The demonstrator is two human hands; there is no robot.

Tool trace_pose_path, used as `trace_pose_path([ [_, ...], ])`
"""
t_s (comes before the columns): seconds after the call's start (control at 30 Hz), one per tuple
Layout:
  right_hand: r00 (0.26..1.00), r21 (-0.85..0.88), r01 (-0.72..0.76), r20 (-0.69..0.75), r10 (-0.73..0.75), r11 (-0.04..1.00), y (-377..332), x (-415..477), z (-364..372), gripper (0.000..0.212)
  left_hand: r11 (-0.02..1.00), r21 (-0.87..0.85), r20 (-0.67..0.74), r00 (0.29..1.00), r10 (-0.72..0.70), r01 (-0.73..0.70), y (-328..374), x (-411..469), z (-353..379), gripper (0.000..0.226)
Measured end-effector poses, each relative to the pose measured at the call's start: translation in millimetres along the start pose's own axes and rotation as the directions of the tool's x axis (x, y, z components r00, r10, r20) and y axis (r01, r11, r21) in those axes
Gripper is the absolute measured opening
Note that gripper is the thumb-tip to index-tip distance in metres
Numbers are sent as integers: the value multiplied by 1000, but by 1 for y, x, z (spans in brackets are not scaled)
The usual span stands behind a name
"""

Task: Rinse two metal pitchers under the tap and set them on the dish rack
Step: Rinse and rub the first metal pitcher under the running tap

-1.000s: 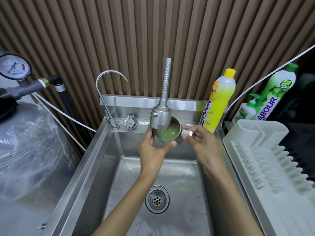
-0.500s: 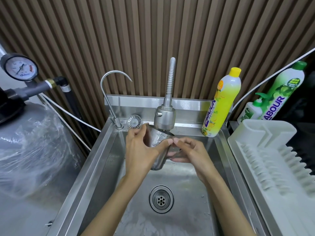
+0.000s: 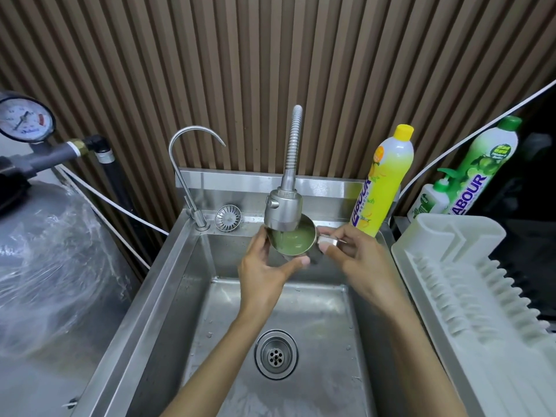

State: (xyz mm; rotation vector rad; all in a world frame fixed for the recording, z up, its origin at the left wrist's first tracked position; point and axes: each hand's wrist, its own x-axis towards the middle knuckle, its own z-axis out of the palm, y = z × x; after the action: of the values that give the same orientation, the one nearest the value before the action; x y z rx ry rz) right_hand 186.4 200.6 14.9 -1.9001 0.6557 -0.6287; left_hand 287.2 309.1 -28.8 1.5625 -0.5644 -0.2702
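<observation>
A small metal pitcher [image 3: 293, 242] is held upright right under the tap's spray head [image 3: 283, 210], over the steel sink [image 3: 168, 296]. Greenish water fills it and a thin stream runs in. My left hand [image 3: 264, 266] cups the pitcher's body from the left and below. My right hand [image 3: 358, 254] pinches its handle on the right side. The white dish rack [image 3: 469, 290] stands to the right of the sink with nothing on it. Only one pitcher is in view.
A thin gooseneck faucet [image 3: 186, 164] and a loose strainer [image 3: 227, 217] sit at the sink's back left. Yellow [image 3: 385, 179] and green [image 3: 481, 164] detergent bottles stand at the back right. A plastic-wrapped tank [image 3: 51, 266] with a pressure gauge [image 3: 25, 120] is on the left. The drain [image 3: 276, 354] lies below my hands.
Half a second ago the pitcher was tipped over lower in the sink; both hands have turned it upright and raised it back under the spray head, where it holds greenish water again.
</observation>
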Motion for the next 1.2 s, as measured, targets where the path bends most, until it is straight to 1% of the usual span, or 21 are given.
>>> trace_pose_path([
  [0.1, 997, 214, -50, 74, 35, 976, 15, 9, 10, 21, 996, 64, -80, 994, 70, -65, 2, 4, -1, 91],
  [0.23, 979, 473, -168, 179, 92, 865, 32, 13, 31, 15, 950, 241, -53, 975, 218, -199, 12, 6, -12, 87],
  [0.27, 974, 516, -194, 201, 103, 834, 33, 12, 36, 15, 933, 295, -57, 970, 235, -208, 14, 6, -15, 87],
  [0.33, 967, 530, -233, 218, 135, 815, 29, 11, 41, 14, 887, 431, -93, 970, 225, -165, 18, 5, -19, 90],
  [0.4, 961, 488, -251, 228, 155, 836, 22, 8, 41, 14, 847, 526, -129, 977, 170, -78, 22, 2, -21, 96],
  [0.47, 959, 447, -258, 228, 169, 857, 17, 6, 36, 16, 814, 580, -126, 988, 91, -1, 28, -1, -22, 102],
  [0.5, 960, 421, -256, 216, 178, 870, 14, 4, 32, 17, 805, 593, -106, 993, 60, 15, 29, -2, -22, 99],
  [0.57, 966, 346, -247, 168, 199, 905, 7, 3, 23, 20, 825, 564, -66, 998, 7, 31, 28, -3, -23, 78],
  [0.63, 975, 238, -215, 102, 196, 947, 0, 2, 14, 22, 883, 467, -34, 999, -33, 45, 26, -3, -22, 61],
  [0.67, 985, 145, -173, 56, 166, 974, -4, 2, 11, 23, 907, 418, -17, 998, -52, 55, 22, -3, -21, 58],
  [0.7, 994, 4, -111, 9, 111, 994, -6, 2, 7, 24, 929, 365, 5, 998, -70, 63, 18, -3, -19, 57],
  [0.77, 1000, -278, -6, -26, -2, 961, -10, 1, 1, 27, 968, 221, 62, 989, -133, 116, 9, -3, -14, 58],
  [0.8, 999, -339, 21, -25, -32, 941, -11, 0, -1, 27, 980, 112, 92, 980, -176, 166, 4, -1, -11, 58],
  [0.83, 999, -347, 35, -19, -45, 937, -11, 1, -1, 25, 978, -12, 127, 971, -205, 208, 1, 0, -8, 58],
  [0.9, 999, -274, 36, -6, -39, 961, -6, 4, -1, 19, 966, -161, 138, 974, -182, 204, -3, 1, -1, 64],
  [0.93, 1000, -183, 24, 10, -23, 983, -1, 5, 0, 18, 970, -183, 106, 984, -144, 162, -6, 3, 1, 70],
  [1.0, 998, 100, -26, 64, 20, 995, 9, 8, 4, 17, 985, -162, 23, 998, -61, 64, -8, 6, 4, 79],
  [1.03, 994, 245, -69, 95, 47, 967, 15, 10, 7, 15, 993, -121, -6, 1000, -14, 13, -6, 7, 3, 79],
  [1.1, 983, 479, -159, 156, 95, 863, 23, 12, 17, 15, 996, -40, -29, 996, 83, -84, 1, 9, -2, 77],
  [1.13, 977, 558, -197, 183, 112, 806, 26, 13, 22, 16, 993, 0, -32, 993, 117, -117, 4, 10, -5, 78],
  [1.2, 962, 639, -258, 235, 136, 725, 27, 13, 29, 17, 977, 122, -54, 981, 185, -178, 10, 9, -13, 79],
])
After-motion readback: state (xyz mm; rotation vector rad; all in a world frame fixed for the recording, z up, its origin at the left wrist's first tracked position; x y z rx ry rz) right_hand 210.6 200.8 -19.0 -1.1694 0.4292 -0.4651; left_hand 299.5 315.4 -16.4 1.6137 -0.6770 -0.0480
